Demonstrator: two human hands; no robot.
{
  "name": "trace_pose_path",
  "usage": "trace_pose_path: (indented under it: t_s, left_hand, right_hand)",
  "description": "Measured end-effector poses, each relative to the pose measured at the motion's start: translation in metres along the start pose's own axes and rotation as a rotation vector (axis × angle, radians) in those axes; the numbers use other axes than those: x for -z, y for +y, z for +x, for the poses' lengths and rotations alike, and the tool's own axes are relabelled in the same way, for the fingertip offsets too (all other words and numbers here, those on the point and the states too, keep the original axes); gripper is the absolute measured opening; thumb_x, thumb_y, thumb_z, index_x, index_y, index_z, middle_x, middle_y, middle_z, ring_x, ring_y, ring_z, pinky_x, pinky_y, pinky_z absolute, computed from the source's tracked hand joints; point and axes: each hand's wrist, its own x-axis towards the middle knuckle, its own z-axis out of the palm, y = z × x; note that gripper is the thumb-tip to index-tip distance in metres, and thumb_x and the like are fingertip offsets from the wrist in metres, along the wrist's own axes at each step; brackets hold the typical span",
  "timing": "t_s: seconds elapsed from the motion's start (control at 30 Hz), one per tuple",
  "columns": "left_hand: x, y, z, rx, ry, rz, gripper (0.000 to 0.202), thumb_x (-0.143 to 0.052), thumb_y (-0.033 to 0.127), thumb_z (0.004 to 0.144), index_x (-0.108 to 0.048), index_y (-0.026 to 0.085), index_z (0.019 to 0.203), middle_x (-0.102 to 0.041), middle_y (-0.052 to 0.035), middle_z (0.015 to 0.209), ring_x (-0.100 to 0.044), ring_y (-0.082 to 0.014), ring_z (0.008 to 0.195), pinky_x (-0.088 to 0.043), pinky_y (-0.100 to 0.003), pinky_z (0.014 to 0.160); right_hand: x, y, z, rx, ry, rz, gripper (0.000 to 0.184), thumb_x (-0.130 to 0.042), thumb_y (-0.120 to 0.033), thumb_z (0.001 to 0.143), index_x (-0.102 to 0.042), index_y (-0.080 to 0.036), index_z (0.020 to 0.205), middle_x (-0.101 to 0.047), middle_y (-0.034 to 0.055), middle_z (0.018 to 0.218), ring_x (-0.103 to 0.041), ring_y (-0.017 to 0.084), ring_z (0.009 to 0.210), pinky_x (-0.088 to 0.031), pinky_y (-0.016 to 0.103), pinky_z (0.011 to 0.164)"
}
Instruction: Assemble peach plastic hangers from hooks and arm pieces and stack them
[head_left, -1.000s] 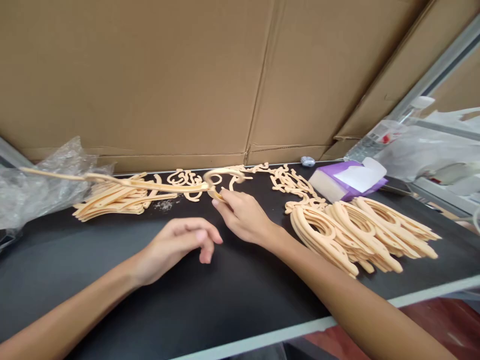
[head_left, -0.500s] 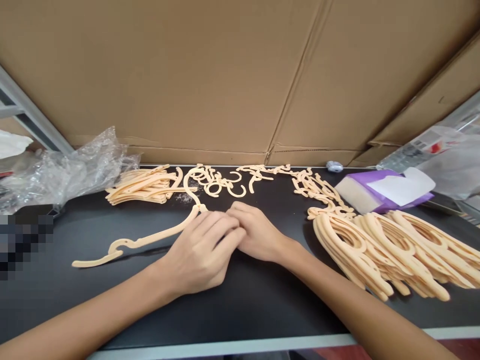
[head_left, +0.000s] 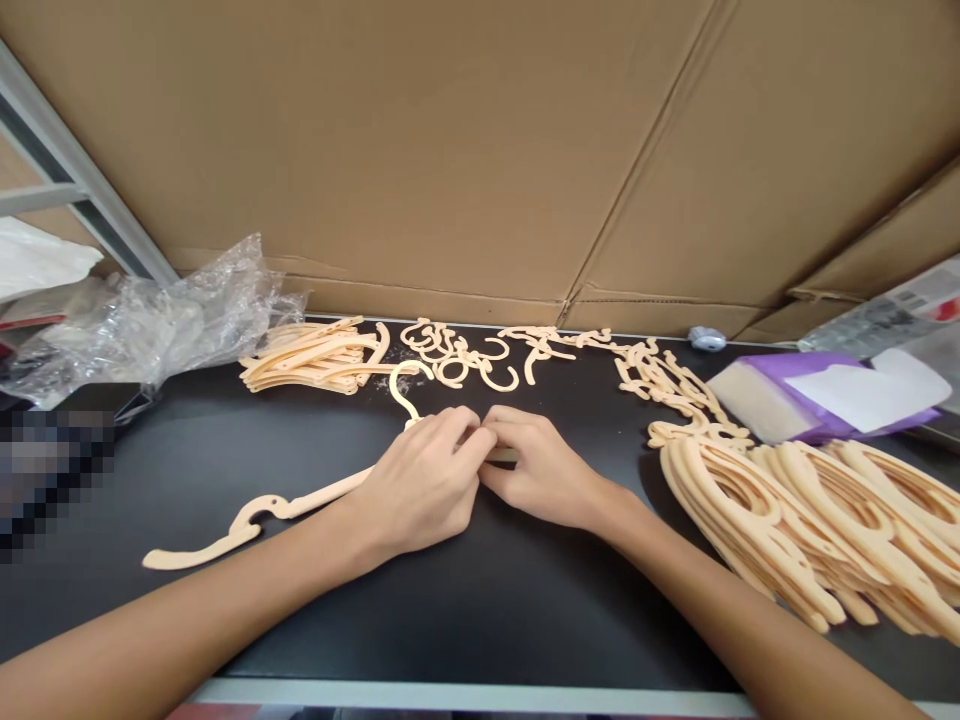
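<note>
A cream plastic hanger [head_left: 247, 520] lies flat on the black table [head_left: 465, 610], its hook curling up behind my hands. My left hand [head_left: 420, 490] rests on the hanger's middle with fingers curled over it. My right hand [head_left: 536, 470] meets it fingertip to fingertip and pinches the same hanger near a short stub that shows between them. Both hands are closed on the hanger.
A fanned pile of cream hangers [head_left: 810, 520] fills the right side. A smaller stack [head_left: 311, 355] and loose trimmed hook pieces [head_left: 465, 360] lie at the back. Crumpled clear plastic [head_left: 165, 315] sits back left, a purple pad with white paper [head_left: 832, 395] back right. Cardboard [head_left: 450, 150] walls the rear.
The hanger came down from mid-air onto the table. My left hand moved in and closed on it beside my right hand. The view shifted right.
</note>
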Motion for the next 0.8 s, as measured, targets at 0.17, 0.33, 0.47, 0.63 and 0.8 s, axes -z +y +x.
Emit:
trace_pose_path:
  t_s: [0.17, 0.33, 0.47, 0.63, 0.8]
  left_hand:
    - [-0.007, -0.002, -0.001, -0.004, 0.001, -0.104, 0.025, -0.038, 0.009, 0.094, -0.061, 0.015, 0.101, -0.06, -0.0088, 0.098, -0.058, -0.0199, 0.08, -0.053, -0.033, 0.068]
    - [-0.01, -0.003, -0.001, -0.002, -0.056, -0.135, 0.025, -0.04, 0.011, 0.094, -0.062, 0.014, 0.104, -0.059, -0.0089, 0.099, -0.059, -0.0209, 0.082, -0.054, -0.034, 0.07]
    - [-0.011, -0.003, -0.001, -0.005, -0.086, -0.087, 0.023, -0.041, 0.013, 0.095, -0.064, 0.014, 0.098, -0.062, -0.0095, 0.097, -0.061, -0.0227, 0.084, -0.055, -0.037, 0.076]
    - [-0.013, -0.002, -0.001, 0.001, -0.116, -0.051, 0.024, -0.043, 0.019, 0.098, -0.067, 0.016, 0.095, -0.066, -0.0093, 0.096, -0.064, -0.0252, 0.087, -0.055, -0.04, 0.078]
    - [-0.013, -0.002, -0.002, -0.009, -0.125, -0.059, 0.024, -0.045, 0.019, 0.099, -0.069, 0.016, 0.098, -0.069, -0.0109, 0.103, -0.066, -0.0272, 0.098, -0.055, -0.042, 0.087]
  right_hand:
    - [0.011, -0.003, 0.001, 0.007, -0.091, -0.057, 0.016, -0.06, -0.009, 0.083, -0.058, -0.018, 0.07, -0.058, 0.0014, 0.082, -0.057, 0.014, 0.076, -0.046, 0.027, 0.07]
    - [0.042, -0.013, 0.001, -0.029, -0.215, -0.116, 0.004, -0.069, -0.022, 0.087, -0.071, -0.019, 0.088, -0.07, 0.0027, 0.09, -0.064, 0.017, 0.084, -0.049, 0.03, 0.08]
    - [0.056, -0.021, 0.013, -0.038, -0.059, -0.122, 0.011, -0.066, -0.021, 0.089, -0.075, -0.02, 0.095, -0.077, 0.0018, 0.092, -0.069, 0.017, 0.086, -0.051, 0.029, 0.08]
    - [0.026, -0.021, 0.06, 0.031, 0.027, -0.321, 0.023, -0.056, -0.008, 0.09, -0.076, -0.019, 0.089, -0.078, 0.003, 0.093, -0.069, 0.018, 0.086, -0.05, 0.029, 0.08]
    - [-0.015, -0.016, 0.117, 0.046, -0.049, -0.496, 0.029, -0.049, -0.012, 0.096, -0.076, -0.013, 0.105, -0.074, 0.0131, 0.11, -0.066, 0.025, 0.107, -0.047, 0.035, 0.091]
